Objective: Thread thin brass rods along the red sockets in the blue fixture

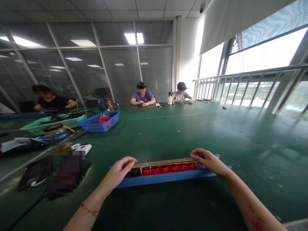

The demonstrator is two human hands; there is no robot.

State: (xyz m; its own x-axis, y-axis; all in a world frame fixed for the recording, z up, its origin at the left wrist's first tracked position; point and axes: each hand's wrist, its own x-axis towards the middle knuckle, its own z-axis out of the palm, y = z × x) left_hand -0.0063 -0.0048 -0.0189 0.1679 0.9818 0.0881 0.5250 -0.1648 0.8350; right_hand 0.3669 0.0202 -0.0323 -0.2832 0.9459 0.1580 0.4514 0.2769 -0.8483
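Observation:
My left hand (124, 169) pinches the left end of some thin gold-coloured strips (166, 163). At their right end, the thumb and fingers of my right hand (208, 159) are closed on them. The strips run level, side by side, above a long blue tray (173, 178) on the table. Inside it stands a row of several red blocks (155, 170) with dark tops. A black block (135, 172) sits at the row's left end, close to my left fingers. Whether the strips touch the blocks I cannot tell.
A blue basket (96, 127) with a red piece inside and a green basket (36, 127) stand on the green table (149, 138) at left. Nearer are a jar (57, 136) and a dark phone-like object (33, 173). Several people sit at the far side.

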